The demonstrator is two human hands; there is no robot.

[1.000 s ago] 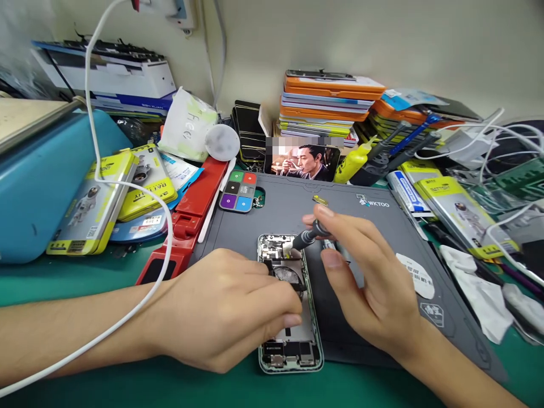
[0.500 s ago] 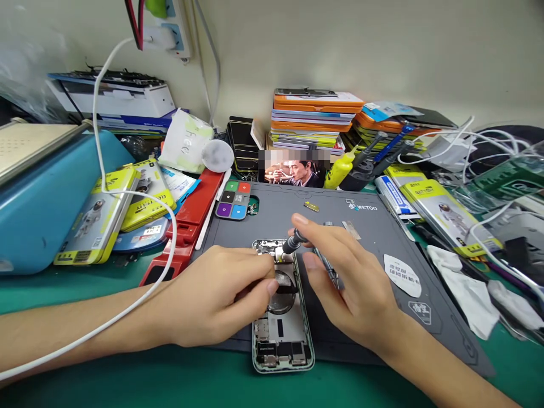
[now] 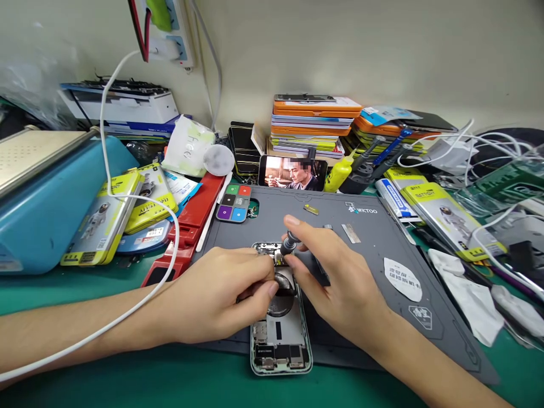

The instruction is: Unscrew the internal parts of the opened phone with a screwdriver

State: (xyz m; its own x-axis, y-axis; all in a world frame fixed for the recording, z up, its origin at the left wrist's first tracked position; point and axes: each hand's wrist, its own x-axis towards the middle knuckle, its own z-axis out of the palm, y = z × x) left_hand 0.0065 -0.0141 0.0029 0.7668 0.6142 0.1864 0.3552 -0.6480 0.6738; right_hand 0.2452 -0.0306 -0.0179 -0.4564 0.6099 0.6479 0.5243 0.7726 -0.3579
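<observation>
An opened phone housing [image 3: 278,331] lies on the near edge of the grey mat, its inner parts exposed. My left hand [image 3: 238,300] rests over the housing's left side, fingers curled into a pinch; what they hold is hidden. A dark strip [image 3: 287,292] shows by those fingertips, above a round metallic patch [image 3: 280,306]. In my right hand [image 3: 335,272] is a small dark screwdriver [image 3: 290,242], gripped between thumb and fingers. It stands tilted over the top end of the housing, its tip close to the inner parts.
A grey work mat [image 3: 365,232] carries a coloured screw tray [image 3: 233,204], a small yellow piece [image 3: 311,209] and a white oval sticker [image 3: 403,279]. A white cable [image 3: 140,306] crosses my left forearm. Behind stand a phone playing video [image 3: 293,173] and a yellow bottle [image 3: 339,173].
My right thumb and fingers have closed in around the screwdriver, which is now more upright. My left hand stays at the housing. The view has shifted slightly.
</observation>
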